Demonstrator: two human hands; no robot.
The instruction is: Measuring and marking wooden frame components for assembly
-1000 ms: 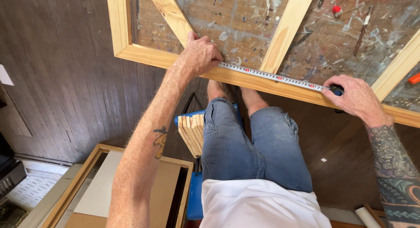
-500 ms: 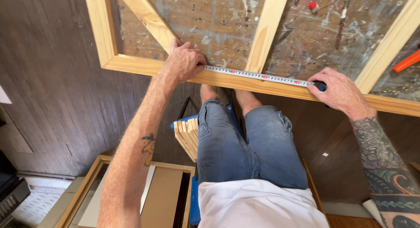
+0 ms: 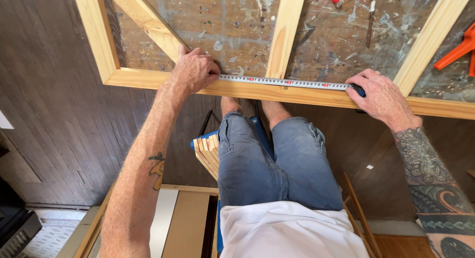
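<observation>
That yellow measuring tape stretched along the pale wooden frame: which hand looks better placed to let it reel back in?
Probably the right hand. It covers the tape's dark case at the far end, while the left hand only pins the free end of the yellow measuring tape against the pale wooden frame.

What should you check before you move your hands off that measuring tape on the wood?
1. Left hand pins the tape's end to the wooden frame: ok.
2. Right hand holds the tape case: ok.
3. Measuring tape lies flat and straight along the rail: ok.
4. Tape crosses the middle upright: ok.
5. Tape end exactly at the corner: cannot tell, hand covers it.
</observation>
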